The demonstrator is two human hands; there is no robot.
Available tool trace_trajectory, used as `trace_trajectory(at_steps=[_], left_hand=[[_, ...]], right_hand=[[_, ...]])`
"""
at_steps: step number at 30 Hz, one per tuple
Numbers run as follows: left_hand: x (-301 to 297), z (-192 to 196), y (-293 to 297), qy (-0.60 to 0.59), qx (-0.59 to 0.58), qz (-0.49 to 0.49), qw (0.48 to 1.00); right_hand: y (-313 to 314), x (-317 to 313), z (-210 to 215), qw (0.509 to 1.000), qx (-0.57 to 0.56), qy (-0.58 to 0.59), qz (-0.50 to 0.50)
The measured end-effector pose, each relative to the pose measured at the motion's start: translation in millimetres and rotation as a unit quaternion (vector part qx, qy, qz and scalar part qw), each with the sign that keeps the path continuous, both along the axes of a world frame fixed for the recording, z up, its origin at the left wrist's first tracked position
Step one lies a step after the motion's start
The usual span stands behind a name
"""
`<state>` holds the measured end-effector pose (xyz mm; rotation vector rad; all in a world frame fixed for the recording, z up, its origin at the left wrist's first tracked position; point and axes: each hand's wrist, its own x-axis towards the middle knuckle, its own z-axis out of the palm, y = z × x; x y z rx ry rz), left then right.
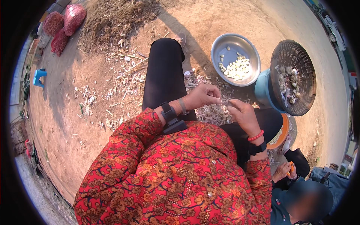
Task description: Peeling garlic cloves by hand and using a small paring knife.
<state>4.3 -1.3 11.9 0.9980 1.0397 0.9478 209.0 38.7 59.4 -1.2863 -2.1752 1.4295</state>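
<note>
My left hand is closed in a pinch above my lap, on a small piece of garlic with greyish, papery skin. Right beside it, my right hand is also pinched, its thumb and forefinger at the same papery bit; whatever else lies between those fingers is too small to make out. Ahead and to the right, a metal basin holds several peeled, whitish garlic cloves. Farther right, a woven basket with unpeeled garlic is tilted on a blue bucket.
Garlic skins litter the dirt between and around my legs. An orange-rimmed tub is by my right knee. At the lower right sits another person, hands close together. Red mesh sacks and a blue stool are at the left.
</note>
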Motion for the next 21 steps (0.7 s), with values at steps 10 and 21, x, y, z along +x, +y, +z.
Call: trace_trajectory(at_steps=[10,21], left_hand=[[3.1,-7.0,-1.7,0.180,0.190,-0.077,0.962],[1.7,-1.8,-4.3,0.227,0.277,-0.119,0.926]], right_hand=[[4.3,-12.8,17.0,0.979,0.021,-0.136,0.150],[9.2,-20.2,11.6,0.969,-0.037,-0.154,0.189]])
